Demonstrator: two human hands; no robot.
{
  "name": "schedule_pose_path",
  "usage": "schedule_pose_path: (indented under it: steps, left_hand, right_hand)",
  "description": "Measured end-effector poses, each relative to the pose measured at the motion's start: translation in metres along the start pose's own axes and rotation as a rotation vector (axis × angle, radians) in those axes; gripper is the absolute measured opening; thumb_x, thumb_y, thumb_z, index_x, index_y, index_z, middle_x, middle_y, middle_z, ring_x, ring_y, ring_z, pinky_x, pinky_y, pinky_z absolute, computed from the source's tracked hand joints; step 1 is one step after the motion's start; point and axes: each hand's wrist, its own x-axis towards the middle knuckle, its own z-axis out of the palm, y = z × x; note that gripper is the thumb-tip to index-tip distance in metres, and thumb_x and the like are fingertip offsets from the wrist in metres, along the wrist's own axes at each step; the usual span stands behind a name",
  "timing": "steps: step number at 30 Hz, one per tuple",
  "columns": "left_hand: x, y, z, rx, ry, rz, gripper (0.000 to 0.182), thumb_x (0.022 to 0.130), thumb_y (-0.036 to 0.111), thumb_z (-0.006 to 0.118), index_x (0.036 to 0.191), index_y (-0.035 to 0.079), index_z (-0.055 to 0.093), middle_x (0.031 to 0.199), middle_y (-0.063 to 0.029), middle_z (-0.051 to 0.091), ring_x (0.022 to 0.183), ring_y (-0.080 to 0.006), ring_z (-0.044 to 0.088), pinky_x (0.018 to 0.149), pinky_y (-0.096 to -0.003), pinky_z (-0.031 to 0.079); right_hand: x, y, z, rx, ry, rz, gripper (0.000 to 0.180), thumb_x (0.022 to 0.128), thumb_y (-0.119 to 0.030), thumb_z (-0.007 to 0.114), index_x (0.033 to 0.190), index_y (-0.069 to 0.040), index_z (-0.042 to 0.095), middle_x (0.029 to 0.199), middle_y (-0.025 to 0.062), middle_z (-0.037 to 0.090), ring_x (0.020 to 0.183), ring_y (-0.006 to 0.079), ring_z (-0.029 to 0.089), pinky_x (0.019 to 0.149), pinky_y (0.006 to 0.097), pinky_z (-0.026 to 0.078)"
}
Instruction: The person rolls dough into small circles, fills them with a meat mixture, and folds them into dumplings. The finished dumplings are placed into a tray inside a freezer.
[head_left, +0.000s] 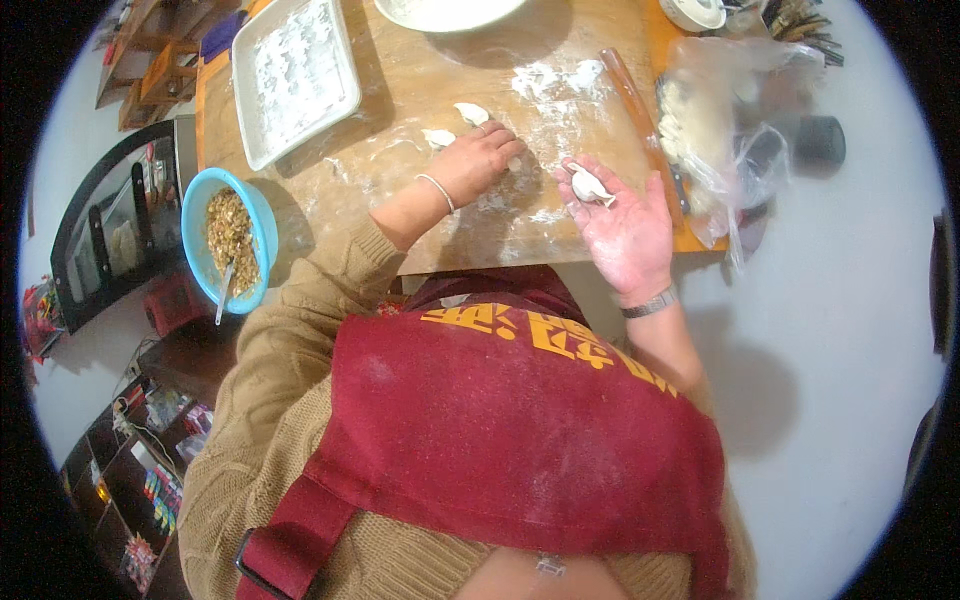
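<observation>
My right hand (626, 225) is turned palm up, dusted with flour, and carries a folded white dumpling (591, 185) across its fingers. My left hand (480, 163) rests palm down, low over the floured wooden board (420, 67). Its fingers curl toward the surface, and what lies beneath them is hidden. One shaped dumpling (472, 114) lies just beyond the left fingers. A second dumpling (438, 139) sits beside the back of that hand.
A blue bowl (271, 240) of minced filling with a spoon (224, 292) stands at the left. Behind it is a floured white tray (352, 90). A rolling pin (634, 112) lies at the right, beside dough in a plastic bag (694, 142). A white dish (450, 22) sits at the back.
</observation>
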Motion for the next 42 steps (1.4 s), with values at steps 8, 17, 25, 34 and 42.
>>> schedule_pose_path:
  steps: [8, 17, 25, 34, 42]
  left_hand:
    - [-0.018, 0.027, -0.013, -0.187, 0.027, -0.230, 0.036, 0.076, 0.013, 0.076, 0.110, 0.006, 0.066, 0.104, -0.0124, 0.066, 0.101, -0.0338, 0.063, 0.087, -0.0408, 0.054]
    - [-0.047, 0.050, -0.032, -0.271, 0.573, -0.195, 0.040, 0.074, 0.014, 0.082, 0.111, 0.006, 0.067, 0.108, -0.0120, 0.066, 0.100, -0.0315, 0.063, 0.085, -0.0408, 0.053]
    - [-0.089, -0.051, -0.007, -0.011, 0.182, -0.206, 0.046, 0.068, 0.006, 0.080, 0.111, 0.009, 0.068, 0.112, -0.0089, 0.066, 0.110, -0.0313, 0.058, 0.094, -0.0414, 0.050]
    - [-0.092, 0.015, -0.032, -0.549, 0.192, -0.364, 0.030, 0.076, 0.004, 0.077, 0.105, 0.005, 0.069, 0.098, -0.0104, 0.068, 0.084, -0.0211, 0.067, 0.076, -0.0307, 0.056]
    - [-0.088, 0.046, -0.045, -0.512, 0.130, -0.043, 0.034, 0.075, 0.006, 0.081, 0.107, 0.007, 0.068, 0.109, -0.0104, 0.067, 0.104, -0.0264, 0.064, 0.088, -0.0357, 0.053]
  right_hand:
    - [0.017, 0.026, -0.037, -0.039, 0.217, -0.009, 0.065, 0.105, -0.047, 0.035, 0.131, 0.011, 0.045, 0.132, 0.0290, 0.050, 0.122, 0.0409, 0.051, 0.107, 0.0476, 0.043]
    - [0.041, 0.060, -0.067, 0.064, -0.142, 0.242, 0.047, 0.101, -0.030, 0.042, 0.128, 0.006, 0.055, 0.122, 0.0228, 0.062, 0.109, 0.0339, 0.062, 0.095, 0.0457, 0.051]
    - [0.042, 0.064, -0.065, -0.032, -0.270, 0.225, 0.064, 0.098, -0.039, 0.053, 0.140, 0.009, 0.043, 0.139, 0.0282, 0.049, 0.129, 0.0418, 0.050, 0.112, 0.0491, 0.040]
    - [0.043, 0.083, -0.073, 0.048, -0.106, 0.203, 0.058, 0.100, -0.033, 0.049, 0.140, 0.008, 0.042, 0.141, 0.0270, 0.048, 0.133, 0.0403, 0.046, 0.113, 0.0507, 0.038]
    - [0.024, 0.096, -0.071, 0.169, -0.117, 0.284, 0.058, 0.101, -0.038, 0.039, 0.137, 0.007, 0.046, 0.139, 0.0254, 0.050, 0.126, 0.0397, 0.051, 0.109, 0.0549, 0.040]
